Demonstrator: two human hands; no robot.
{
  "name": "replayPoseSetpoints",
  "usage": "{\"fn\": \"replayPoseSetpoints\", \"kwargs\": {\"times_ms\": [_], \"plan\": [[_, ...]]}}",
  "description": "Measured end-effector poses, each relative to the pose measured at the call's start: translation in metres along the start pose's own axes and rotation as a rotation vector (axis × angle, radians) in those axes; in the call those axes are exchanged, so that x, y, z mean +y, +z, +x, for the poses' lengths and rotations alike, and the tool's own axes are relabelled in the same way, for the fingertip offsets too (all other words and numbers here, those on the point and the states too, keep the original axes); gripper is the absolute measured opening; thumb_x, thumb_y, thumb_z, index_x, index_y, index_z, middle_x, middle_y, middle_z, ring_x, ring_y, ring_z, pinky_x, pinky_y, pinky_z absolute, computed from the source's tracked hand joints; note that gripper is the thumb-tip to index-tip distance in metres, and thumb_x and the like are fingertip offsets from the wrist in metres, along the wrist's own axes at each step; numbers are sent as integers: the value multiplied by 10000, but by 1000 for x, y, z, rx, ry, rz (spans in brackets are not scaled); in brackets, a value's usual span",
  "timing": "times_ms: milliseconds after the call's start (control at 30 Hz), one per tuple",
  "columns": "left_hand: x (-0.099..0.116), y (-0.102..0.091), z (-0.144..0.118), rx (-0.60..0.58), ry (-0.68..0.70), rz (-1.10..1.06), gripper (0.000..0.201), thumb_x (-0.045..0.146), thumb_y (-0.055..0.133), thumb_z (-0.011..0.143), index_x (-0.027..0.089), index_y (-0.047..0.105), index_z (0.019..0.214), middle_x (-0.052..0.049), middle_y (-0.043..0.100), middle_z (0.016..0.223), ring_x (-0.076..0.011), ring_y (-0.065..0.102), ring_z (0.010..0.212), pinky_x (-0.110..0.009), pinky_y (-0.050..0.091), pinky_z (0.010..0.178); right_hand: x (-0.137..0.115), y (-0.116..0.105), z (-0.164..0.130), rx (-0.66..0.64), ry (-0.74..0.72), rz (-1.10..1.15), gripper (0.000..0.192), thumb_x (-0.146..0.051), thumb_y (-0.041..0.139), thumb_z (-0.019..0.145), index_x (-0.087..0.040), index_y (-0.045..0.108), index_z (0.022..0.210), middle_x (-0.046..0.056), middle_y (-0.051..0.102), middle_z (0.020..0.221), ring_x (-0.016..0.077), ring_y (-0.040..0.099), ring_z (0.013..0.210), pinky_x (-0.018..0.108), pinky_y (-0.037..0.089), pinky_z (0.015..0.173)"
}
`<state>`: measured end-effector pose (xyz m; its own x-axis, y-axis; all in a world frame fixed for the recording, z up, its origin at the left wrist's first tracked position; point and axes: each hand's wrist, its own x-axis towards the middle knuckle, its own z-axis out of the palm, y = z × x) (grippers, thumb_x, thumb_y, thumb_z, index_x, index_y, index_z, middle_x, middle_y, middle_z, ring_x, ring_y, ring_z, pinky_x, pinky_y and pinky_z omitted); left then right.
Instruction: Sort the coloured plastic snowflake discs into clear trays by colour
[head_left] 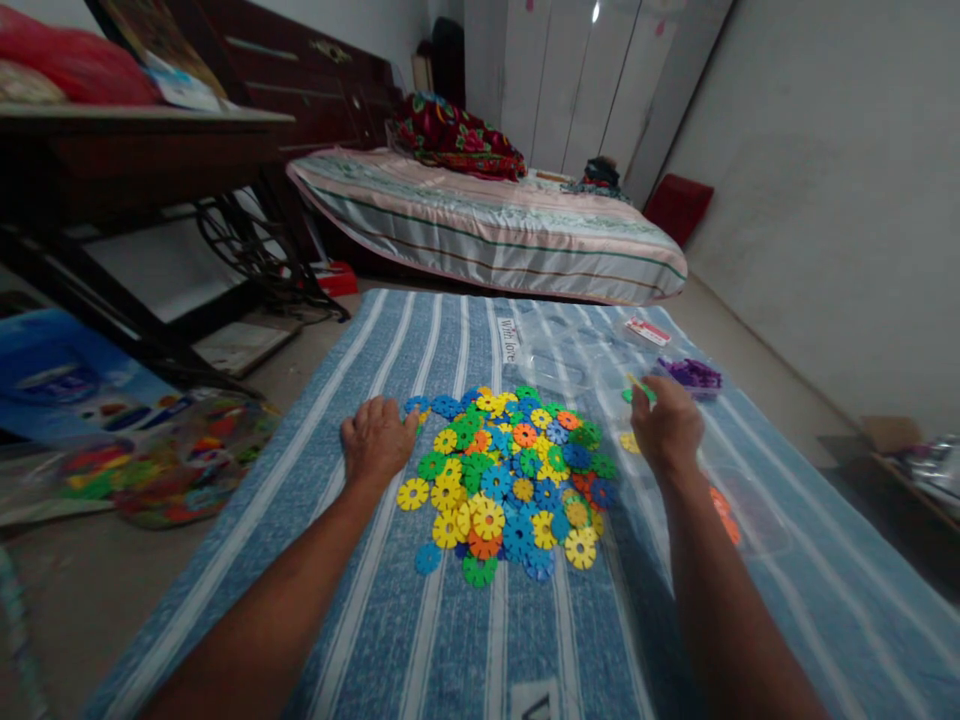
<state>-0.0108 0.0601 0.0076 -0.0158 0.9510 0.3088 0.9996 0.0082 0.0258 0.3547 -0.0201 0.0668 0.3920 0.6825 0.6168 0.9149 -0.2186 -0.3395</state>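
So there's a blue striped blanket (420,640) spread flat on the floor (90,590), with white stripes running lengthwise. A heap of flat plastic discs (510,480) in yellow, green, blue and orange sits in the middle of it. Clear plastic bags (570,350) lie at the far end, with a clump of purple pieces (691,376) on the right side.
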Motion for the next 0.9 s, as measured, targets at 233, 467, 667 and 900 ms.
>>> {"fn": "replayPoseSetpoints", "kwargs": {"times_ms": [233,467,667,900], "plan": [[0,-1,0,-9,1,10,429,438,337,957,130,603,1092,-187,620,1236,-327,523,1190,-458,393,940,-5,6,-40,-280,-94,88,235,-284,500,884,-206,721,869,82,737,866,211,652,778,288,446,704],[2,-4,0,-27,-11,2,421,432,339,952,136,594,1109,-183,603,1283,-322,506,1219,-453,381,966,-20,3,-67,-572,-165,-17,209,-244,520,926,-235,724,968,60,725,991,194,652,929,267,445,791],[3,-6,-1,-25,-17,-33,423,425,339,945,131,603,1099,-195,608,1260,-325,508,1208,-456,373,962,-30,-5,-70,-721,-189,-87,219,-276,562,918,-211,690,1083,96,684,1126,226,612,1056,294,445,859],[2,-4,-1,-22,-11,-13,425,439,325,954,144,592,1104,-188,604,1263,-324,497,1221,-450,367,961,-30,3,-71,-805,-167,-156,189,-279,544,929,-198,693,1012,99,677,1082,221,611,1046,284,428,823]]}}
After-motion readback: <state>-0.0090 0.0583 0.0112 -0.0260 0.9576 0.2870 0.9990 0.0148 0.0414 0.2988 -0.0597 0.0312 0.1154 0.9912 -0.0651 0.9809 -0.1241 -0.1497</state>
